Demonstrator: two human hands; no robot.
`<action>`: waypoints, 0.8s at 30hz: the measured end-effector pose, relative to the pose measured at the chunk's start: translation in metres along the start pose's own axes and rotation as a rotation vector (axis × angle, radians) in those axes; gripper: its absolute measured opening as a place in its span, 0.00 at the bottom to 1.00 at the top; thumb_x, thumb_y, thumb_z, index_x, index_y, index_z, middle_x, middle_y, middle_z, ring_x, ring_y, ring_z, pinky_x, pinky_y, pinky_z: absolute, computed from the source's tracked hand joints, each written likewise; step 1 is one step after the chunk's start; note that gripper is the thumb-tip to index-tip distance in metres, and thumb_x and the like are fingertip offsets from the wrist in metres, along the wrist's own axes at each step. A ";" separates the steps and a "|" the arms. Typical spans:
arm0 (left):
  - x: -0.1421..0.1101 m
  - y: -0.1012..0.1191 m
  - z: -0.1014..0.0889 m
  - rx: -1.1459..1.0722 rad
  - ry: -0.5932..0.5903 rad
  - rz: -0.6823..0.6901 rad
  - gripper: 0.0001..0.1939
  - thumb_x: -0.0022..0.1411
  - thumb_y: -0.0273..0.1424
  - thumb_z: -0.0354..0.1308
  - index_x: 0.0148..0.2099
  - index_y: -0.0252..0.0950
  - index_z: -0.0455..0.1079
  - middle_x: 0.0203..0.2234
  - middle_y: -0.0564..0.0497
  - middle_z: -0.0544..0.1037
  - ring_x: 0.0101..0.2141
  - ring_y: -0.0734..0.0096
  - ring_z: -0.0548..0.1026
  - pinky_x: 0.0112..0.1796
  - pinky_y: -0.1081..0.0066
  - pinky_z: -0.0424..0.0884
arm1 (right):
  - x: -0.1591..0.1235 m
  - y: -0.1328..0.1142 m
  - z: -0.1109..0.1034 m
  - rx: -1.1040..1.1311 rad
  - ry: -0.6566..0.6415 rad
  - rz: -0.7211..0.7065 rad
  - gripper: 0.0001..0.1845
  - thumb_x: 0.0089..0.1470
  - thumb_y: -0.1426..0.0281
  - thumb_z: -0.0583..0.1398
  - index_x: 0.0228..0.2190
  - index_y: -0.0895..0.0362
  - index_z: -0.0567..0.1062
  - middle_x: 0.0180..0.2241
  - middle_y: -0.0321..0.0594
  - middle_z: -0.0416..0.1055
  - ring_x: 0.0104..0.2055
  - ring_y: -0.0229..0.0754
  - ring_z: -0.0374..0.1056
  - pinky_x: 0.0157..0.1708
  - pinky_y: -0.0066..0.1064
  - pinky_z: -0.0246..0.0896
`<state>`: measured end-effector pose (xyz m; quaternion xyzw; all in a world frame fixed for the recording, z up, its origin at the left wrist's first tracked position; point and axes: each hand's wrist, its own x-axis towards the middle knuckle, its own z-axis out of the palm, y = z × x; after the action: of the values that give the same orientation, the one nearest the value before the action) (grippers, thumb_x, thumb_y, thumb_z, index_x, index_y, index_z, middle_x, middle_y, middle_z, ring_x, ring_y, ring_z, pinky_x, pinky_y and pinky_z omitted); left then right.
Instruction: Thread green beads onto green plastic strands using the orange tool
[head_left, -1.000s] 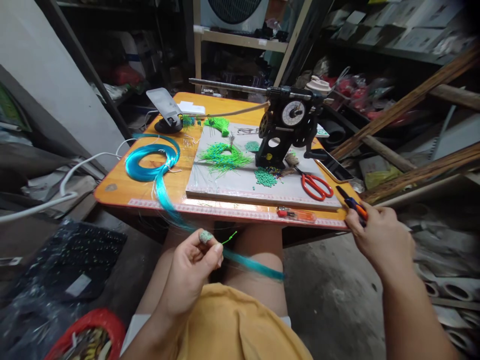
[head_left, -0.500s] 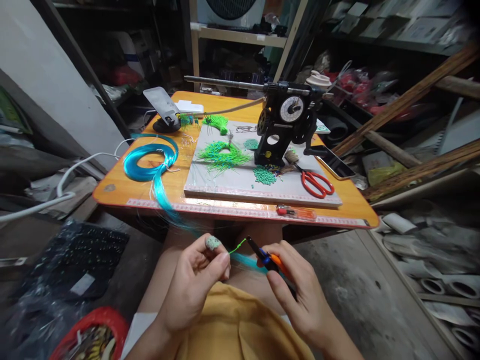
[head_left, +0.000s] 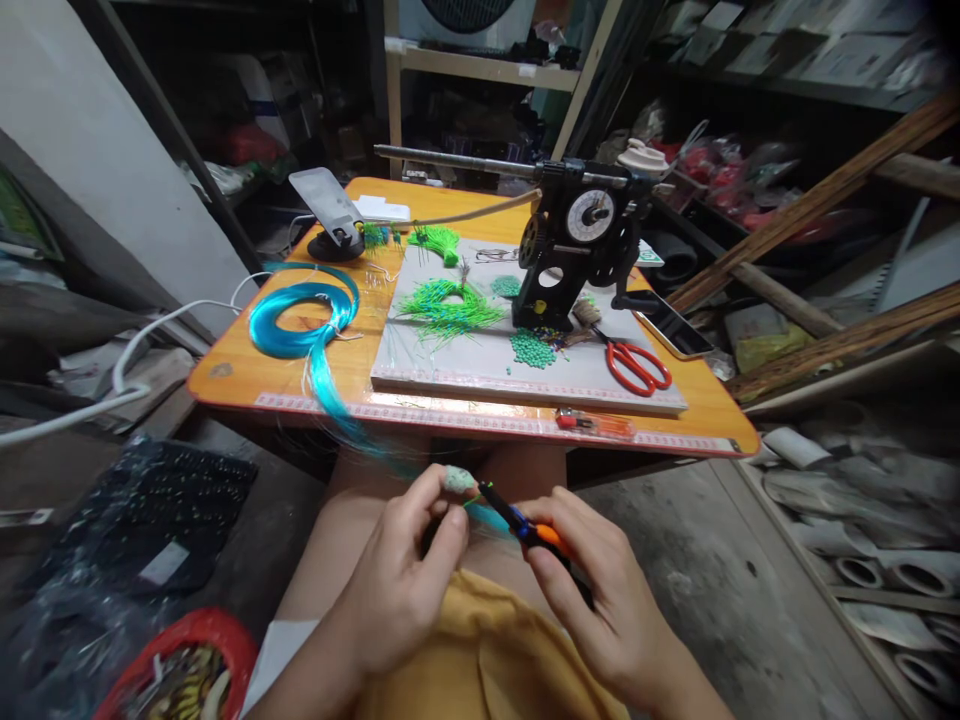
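Note:
Above my lap, my left hand pinches a thin bright green cord between thumb and fingers. A pale green wrap covers its index fingertip, which is stretched toward the tool's tip. My right hand is closed round pliers with orange, blue and black handles. Their dark jaws meet the cord just right of the wrapped fingertip; I cannot tell whether they are closed on it. Blue-turquoise strands hang from a coil on the table and pass behind my hands.
On the table, a grey board bears a black hand-cranked machine, green cord bundles, turquoise beads and red-handled scissors. An orange-clear tool lies at the front edge. A red basin stands low left.
My left index finger has straightened toward the pliers' tip. The pliers' jaws have moved left and slightly down, closer to my left hand, and less green cord shows between.

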<state>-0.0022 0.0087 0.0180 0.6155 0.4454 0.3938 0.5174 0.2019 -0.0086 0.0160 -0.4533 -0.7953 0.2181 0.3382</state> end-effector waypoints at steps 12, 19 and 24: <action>-0.006 -0.013 0.007 0.015 0.029 0.413 0.13 0.69 0.24 0.44 0.30 0.38 0.60 0.22 0.56 0.64 0.25 0.73 0.65 0.29 0.73 0.60 | 0.000 0.002 0.017 0.017 0.063 -0.070 0.05 0.60 0.73 0.54 0.37 0.57 0.69 0.27 0.41 0.68 0.30 0.45 0.63 0.29 0.36 0.57; -0.002 -0.017 0.005 0.050 0.063 0.295 0.14 0.71 0.26 0.45 0.32 0.38 0.65 0.23 0.55 0.67 0.24 0.72 0.66 0.27 0.72 0.60 | 0.007 0.002 0.013 -0.014 0.096 -0.070 0.05 0.60 0.73 0.54 0.37 0.58 0.70 0.28 0.42 0.70 0.28 0.44 0.63 0.27 0.34 0.57; -0.001 -0.009 0.004 0.097 0.048 0.439 0.18 0.71 0.30 0.44 0.26 0.39 0.60 0.19 0.52 0.63 0.23 0.67 0.63 0.29 0.65 0.61 | 0.006 0.000 0.018 -0.055 0.078 -0.084 0.05 0.59 0.73 0.54 0.36 0.57 0.70 0.26 0.41 0.70 0.29 0.45 0.64 0.29 0.35 0.59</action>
<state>0.0001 0.0072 0.0088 0.7124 0.3314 0.4893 0.3784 0.1860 -0.0042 0.0061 -0.4367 -0.8056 0.1638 0.3653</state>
